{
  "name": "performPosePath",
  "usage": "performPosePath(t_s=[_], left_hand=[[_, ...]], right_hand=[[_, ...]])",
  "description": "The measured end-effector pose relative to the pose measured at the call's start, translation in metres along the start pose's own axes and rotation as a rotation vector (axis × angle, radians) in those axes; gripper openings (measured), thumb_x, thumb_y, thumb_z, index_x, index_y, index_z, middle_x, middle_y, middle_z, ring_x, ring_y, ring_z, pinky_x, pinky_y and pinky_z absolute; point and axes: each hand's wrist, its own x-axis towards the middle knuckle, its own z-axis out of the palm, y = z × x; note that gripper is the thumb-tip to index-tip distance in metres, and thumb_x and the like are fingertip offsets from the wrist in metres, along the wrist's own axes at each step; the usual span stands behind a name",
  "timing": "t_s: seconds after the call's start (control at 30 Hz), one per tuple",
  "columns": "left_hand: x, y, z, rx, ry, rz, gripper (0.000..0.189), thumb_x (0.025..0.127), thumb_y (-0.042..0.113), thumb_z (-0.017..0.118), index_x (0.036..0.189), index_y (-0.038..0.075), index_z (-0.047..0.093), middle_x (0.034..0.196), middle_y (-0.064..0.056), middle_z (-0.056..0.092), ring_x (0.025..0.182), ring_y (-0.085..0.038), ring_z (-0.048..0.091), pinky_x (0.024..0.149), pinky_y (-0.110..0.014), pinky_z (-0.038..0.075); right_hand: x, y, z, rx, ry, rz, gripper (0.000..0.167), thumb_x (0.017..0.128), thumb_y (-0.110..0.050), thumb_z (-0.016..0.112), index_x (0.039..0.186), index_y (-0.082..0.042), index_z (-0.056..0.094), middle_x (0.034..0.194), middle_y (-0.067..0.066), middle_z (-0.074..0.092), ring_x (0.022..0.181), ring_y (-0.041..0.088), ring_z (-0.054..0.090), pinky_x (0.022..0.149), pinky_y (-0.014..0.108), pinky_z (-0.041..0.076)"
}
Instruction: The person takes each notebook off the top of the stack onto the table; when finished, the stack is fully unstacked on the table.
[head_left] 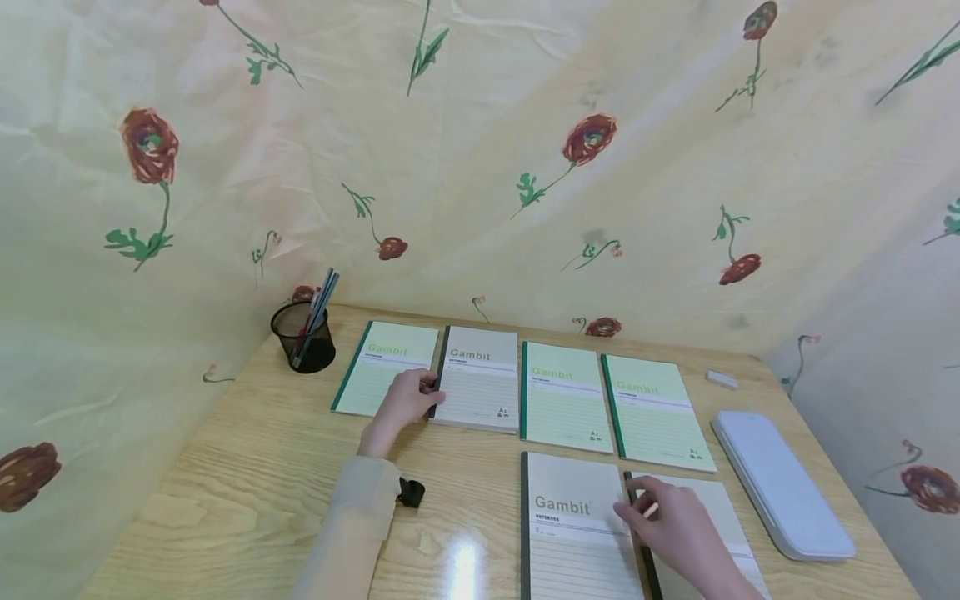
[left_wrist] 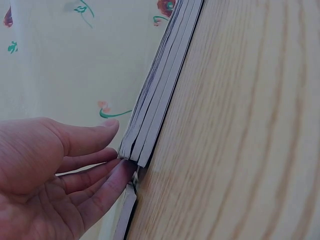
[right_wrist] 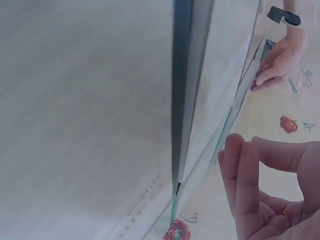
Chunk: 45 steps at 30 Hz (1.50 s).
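My left hand (head_left: 408, 396) is at the near left corner of a grey Gambit notebook (head_left: 480, 375) in the back row. The left wrist view shows the fingers (left_wrist: 102, 200) at the corner of several stacked notebooks (left_wrist: 162, 85), with the thumb lifted apart from them. My right hand (head_left: 671, 525) hovers over the dark-spined notebook (head_left: 716, 517) at the front right, its fingertips near the spine. Beside that lies another grey Gambit notebook (head_left: 573, 533). In the right wrist view, the thumb and fingers (right_wrist: 245, 185) are bent toward each other with nothing between them.
Green notebooks lie left (head_left: 360, 387) and right (head_left: 566, 396) of the grey one, another (head_left: 660, 408) farther right. A black mesh cup (head_left: 315, 354) with pens stands back left. A white case (head_left: 780, 483) and a small white block (head_left: 722, 379) lie right. Flowered cloth (head_left: 465, 167) hangs behind.
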Motion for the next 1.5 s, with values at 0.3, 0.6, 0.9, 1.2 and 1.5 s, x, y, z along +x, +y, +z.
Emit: performPosePath(t_s=[0.3, 0.6, 0.9, 1.2, 1.5], left_hand=[[0.0, -0.001, 0.0, -0.007, -0.011, -0.006, 0.037, 0.093, 0.006, 0.069, 0.128, -0.004, 0.062, 0.104, -0.013, 0.067, 0.086, -0.022, 0.06, 0.065, -0.03, 0.053], [0.0, -0.001, 0.0, -0.031, -0.012, -0.025, 0.038, 0.094, 0.007, 0.069, 0.13, -0.003, 0.061, 0.105, -0.013, 0.067, 0.084, -0.022, 0.06, 0.061, -0.029, 0.053], [0.0, -0.002, 0.0, -0.029, -0.009, -0.005, 0.037, 0.093, 0.006, 0.069, 0.129, -0.003, 0.062, 0.105, -0.013, 0.067, 0.086, -0.022, 0.06, 0.066, -0.03, 0.054], [0.0, -0.002, 0.001, -0.024, -0.006, -0.014, 0.038, 0.094, 0.007, 0.069, 0.13, -0.003, 0.061, 0.107, -0.013, 0.067, 0.089, -0.022, 0.06, 0.073, -0.032, 0.055], [0.0, -0.002, 0.0, -0.007, -0.004, -0.015, 0.039, 0.094, 0.007, 0.07, 0.13, -0.003, 0.061, 0.108, -0.013, 0.067, 0.09, -0.022, 0.06, 0.075, -0.033, 0.055]], right_hand=[[0.029, -0.008, -0.01, 0.037, 0.05, -0.123, 0.032, 0.089, -0.019, 0.076, 0.11, 0.003, 0.07, 0.076, -0.003, 0.067, 0.063, 0.009, 0.061, 0.057, 0.025, 0.05], [0.067, -0.018, -0.018, 0.155, 0.022, -0.186, 0.036, 0.091, -0.019, 0.075, 0.112, 0.008, 0.066, 0.078, 0.004, 0.067, 0.06, 0.016, 0.064, 0.053, 0.027, 0.051], [0.108, -0.033, -0.015, 0.201, -0.016, -0.109, 0.042, 0.093, -0.026, 0.072, 0.117, 0.007, 0.064, 0.089, 0.012, 0.067, 0.069, 0.026, 0.068, 0.062, 0.034, 0.057], [0.147, -0.045, -0.002, 0.23, -0.039, -0.074, 0.044, 0.094, -0.031, 0.071, 0.118, 0.005, 0.065, 0.096, 0.013, 0.069, 0.076, 0.029, 0.069, 0.068, 0.035, 0.058], [0.176, -0.059, 0.012, 0.261, -0.065, -0.028, 0.052, 0.094, -0.037, 0.07, 0.123, 0.005, 0.062, 0.105, 0.016, 0.066, 0.084, 0.029, 0.07, 0.073, 0.035, 0.057]])
